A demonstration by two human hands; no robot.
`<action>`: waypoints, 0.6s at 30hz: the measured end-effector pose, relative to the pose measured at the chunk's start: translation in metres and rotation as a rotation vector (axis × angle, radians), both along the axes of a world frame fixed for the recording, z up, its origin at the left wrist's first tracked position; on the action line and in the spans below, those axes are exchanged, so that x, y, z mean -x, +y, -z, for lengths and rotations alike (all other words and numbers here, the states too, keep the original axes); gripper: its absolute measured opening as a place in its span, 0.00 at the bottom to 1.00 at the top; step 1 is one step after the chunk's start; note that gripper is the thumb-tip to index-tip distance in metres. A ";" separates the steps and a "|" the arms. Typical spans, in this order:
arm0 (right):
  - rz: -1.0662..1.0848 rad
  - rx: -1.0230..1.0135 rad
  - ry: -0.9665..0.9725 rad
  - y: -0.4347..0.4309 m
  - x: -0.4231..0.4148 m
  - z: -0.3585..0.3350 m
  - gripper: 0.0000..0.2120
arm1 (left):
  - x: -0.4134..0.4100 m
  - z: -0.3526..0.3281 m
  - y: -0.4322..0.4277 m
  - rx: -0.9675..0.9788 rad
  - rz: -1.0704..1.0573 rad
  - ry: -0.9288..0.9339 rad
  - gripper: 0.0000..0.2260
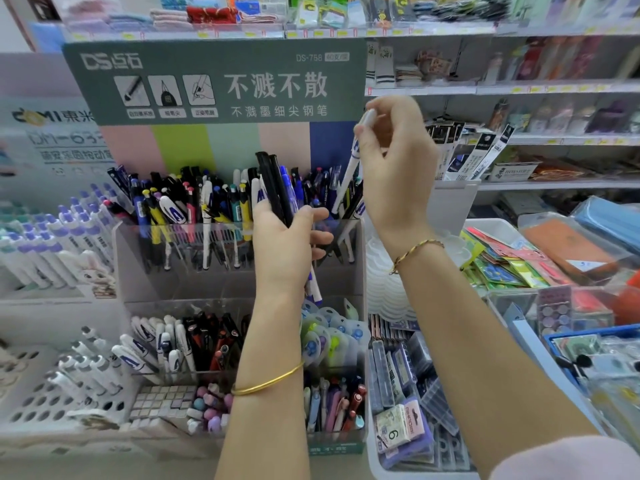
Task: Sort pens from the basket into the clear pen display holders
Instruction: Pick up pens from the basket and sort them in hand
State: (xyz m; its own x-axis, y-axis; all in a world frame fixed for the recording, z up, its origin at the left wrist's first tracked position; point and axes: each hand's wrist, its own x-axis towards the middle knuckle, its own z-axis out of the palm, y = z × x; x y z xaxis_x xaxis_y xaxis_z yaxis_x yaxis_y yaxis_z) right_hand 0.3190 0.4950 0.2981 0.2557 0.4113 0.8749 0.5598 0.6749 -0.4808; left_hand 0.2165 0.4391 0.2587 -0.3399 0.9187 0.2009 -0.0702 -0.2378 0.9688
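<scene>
In front of the clear pen display holder (194, 282), both hands are raised at the level of its upper tier.

Left hand (289, 242): the grip is closed round a bundle of pens (273, 183). The black and blue barrels stand roughly upright above the fist, and white and blue ends stick out below it. A gold bangle (266, 381) sits on this forearm.

Right hand (398, 168): the grip is narrow, with the fingertips pinching a white pen (347, 176) that has blue lettering. The pen is tilted, its upper end above the hand and its lower end among the pens at the right end of the upper tier. Whether that end touches the compartment floor cannot be told. A braided cord bracelet (415, 249) is on this wrist.

The holder's upper tier is crowded with mixed pens standing on end. The lower tier (180, 344) holds white, black and red pens, with blister-packed items to their right. A green header sign (214, 81) rises behind the holder. Pastel erasers (211, 407) lie in front of the lower tier. A white tray (372, 441) of packaged stock stands just to the right.
</scene>
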 end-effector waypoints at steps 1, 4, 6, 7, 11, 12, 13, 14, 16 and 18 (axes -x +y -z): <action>-0.003 0.040 -0.038 0.001 0.001 0.005 0.06 | 0.000 -0.001 0.000 -0.002 0.003 -0.003 0.10; 0.061 0.073 -0.127 0.004 0.003 0.015 0.06 | 0.000 -0.002 -0.001 -0.020 0.007 -0.007 0.11; 0.125 0.056 -0.157 0.006 0.003 0.014 0.06 | 0.002 -0.003 -0.001 -0.035 0.004 0.004 0.11; 0.140 0.067 -0.153 0.007 0.002 0.012 0.06 | 0.002 -0.003 -0.001 -0.042 0.000 0.004 0.10; 0.074 0.159 -0.130 0.006 0.002 0.007 0.06 | 0.001 -0.003 0.000 -0.040 -0.030 -0.001 0.07; 0.079 0.160 -0.146 0.005 0.002 0.007 0.06 | 0.001 -0.003 0.000 -0.037 -0.032 0.000 0.08; 0.084 0.164 -0.160 0.004 0.003 0.006 0.06 | 0.001 -0.003 0.000 -0.034 -0.030 0.000 0.08; 0.087 0.171 -0.172 0.004 0.003 0.005 0.05 | 0.000 -0.003 0.000 -0.032 -0.028 -0.002 0.09; 0.094 0.193 -0.193 0.007 0.002 0.002 0.05 | -0.001 -0.004 0.001 -0.029 -0.021 -0.009 0.10; 0.091 0.222 -0.203 0.011 0.000 -0.001 0.05 | -0.001 -0.004 0.001 -0.025 -0.011 -0.013 0.10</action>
State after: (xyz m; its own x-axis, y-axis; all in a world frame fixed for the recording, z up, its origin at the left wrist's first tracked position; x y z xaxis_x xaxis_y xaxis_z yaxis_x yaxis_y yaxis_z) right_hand 0.3190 0.5064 0.2986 0.1295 0.5811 0.8034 0.7130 0.5085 -0.4827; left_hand 0.2175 0.4400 0.2629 -0.3528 0.9096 0.2194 -0.0795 -0.2628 0.9616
